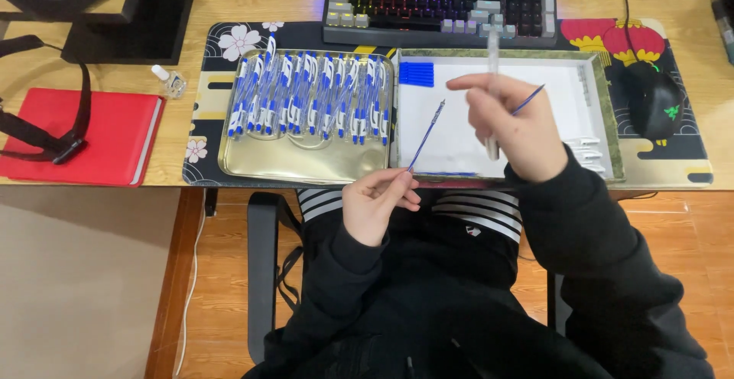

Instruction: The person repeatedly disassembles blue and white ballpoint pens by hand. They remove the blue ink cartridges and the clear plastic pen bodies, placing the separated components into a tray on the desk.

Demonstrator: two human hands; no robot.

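The left hand, nearest the body and just below the white tray, is pinched shut on the lower end of a thin blue refill that slants up over the tray's left part; the right hand, raised above the tray's middle, is closed around a clear pen barrel held upright, with a second blue refill poking out to its right; done well, I judge, this calls for a steady barrel and a refill brought in line with its bore, not forced at an angle, guided by the fingertips near its tip; left of the tray lies a gold tin lid filled with a row of finished blue-and-white pens; inside the tray, a small stack of blue caps sits at its upper left and white small parts along its right wall; both rest on a dark flowered desk mat on a wooden desk; right of the tray sits a black mouse, beyond it a backlit keyboard, far left a red notebook
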